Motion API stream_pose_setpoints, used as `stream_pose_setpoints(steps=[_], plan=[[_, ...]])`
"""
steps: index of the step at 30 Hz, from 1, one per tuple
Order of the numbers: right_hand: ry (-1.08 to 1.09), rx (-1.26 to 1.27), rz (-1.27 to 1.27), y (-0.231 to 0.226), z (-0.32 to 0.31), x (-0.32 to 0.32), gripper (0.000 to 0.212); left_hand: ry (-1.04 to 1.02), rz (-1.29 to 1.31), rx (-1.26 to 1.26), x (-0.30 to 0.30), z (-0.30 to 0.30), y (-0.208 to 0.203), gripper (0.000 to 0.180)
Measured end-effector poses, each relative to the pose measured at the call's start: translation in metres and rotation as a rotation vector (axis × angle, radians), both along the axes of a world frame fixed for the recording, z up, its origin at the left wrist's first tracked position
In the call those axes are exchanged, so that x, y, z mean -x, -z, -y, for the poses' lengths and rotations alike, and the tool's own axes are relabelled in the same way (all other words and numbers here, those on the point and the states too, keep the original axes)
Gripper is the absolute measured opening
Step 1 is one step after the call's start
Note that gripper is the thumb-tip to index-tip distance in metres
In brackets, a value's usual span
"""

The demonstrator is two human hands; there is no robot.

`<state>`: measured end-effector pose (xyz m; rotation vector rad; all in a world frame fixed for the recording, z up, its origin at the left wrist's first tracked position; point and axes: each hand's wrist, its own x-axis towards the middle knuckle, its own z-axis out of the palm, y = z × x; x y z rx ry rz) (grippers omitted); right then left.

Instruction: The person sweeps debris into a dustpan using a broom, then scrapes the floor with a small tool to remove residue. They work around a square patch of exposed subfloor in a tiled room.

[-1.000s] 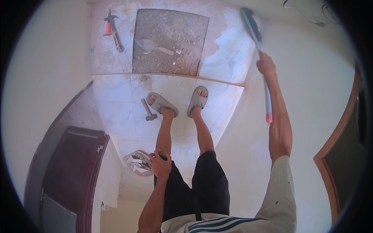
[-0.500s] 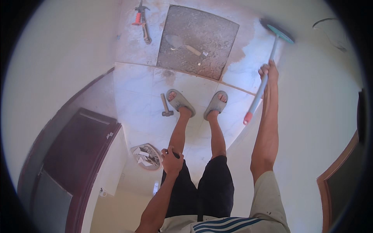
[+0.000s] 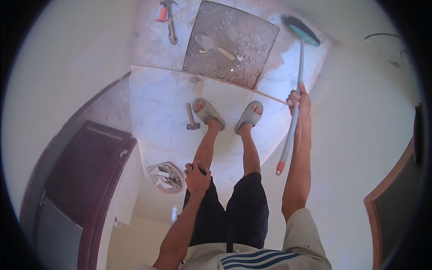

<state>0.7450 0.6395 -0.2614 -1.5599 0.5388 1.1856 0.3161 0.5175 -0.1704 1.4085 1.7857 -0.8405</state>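
Note:
My right hand (image 3: 299, 100) is closed round the grey handle of a broom (image 3: 300, 63) with a green head, dark bristles and a red end cap. The broom head rests at the far right on dusty pale floor tiles, by the wall. Beside my left knee, my left hand (image 3: 197, 179) has curled fingers with something dark showing between them. Whether that is an object or the hem of my black shorts, I cannot make out. A hammer (image 3: 192, 118) lies by my left sandal.
Ahead, a square opening in the tiles (image 3: 229, 49) shows rough grey material, with a trowel (image 3: 216, 47) lying on it. A claw hammer (image 3: 170, 22) and a red-guarded chisel (image 3: 162, 13) lie far left. A tub of rubble (image 3: 165, 177) stands near the dark door (image 3: 87, 166).
The broom head has moved left and slightly away along the tiles. My right hand has come left and nearer with the handle. My left hand stays at my knee.

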Motion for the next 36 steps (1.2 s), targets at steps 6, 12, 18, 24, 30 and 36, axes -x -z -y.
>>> stream_pose_setpoints(steps=[6,12,18,24,30,36], plan=[[-0.363,0.312,0.033,-0.050,0.110,0.064,0.049,0.025,0.037,-0.047,0.012,-0.020,-0.004,0.051],[-1.111,0.630,0.871,-0.067,0.159,-0.023,0.051,0.056,0.045,-0.059,0.013,-0.030,0.002,0.050],[-1.584,0.751,0.710,0.001,0.122,0.010,0.050,0.003,0.009,-0.101,-0.015,-0.056,-0.013,0.044],[-1.224,0.237,0.724,-0.108,0.156,0.054,0.056,-0.057,0.177,-0.312,0.026,-0.148,-0.005,0.038],[-1.340,0.682,0.668,-0.081,0.139,0.013,0.060,-0.220,0.495,-0.400,0.077,-0.259,0.095,0.036],[-1.190,0.537,0.675,-0.064,0.148,0.087,0.055,-0.121,0.558,-0.464,0.052,-0.402,0.237,0.042]])
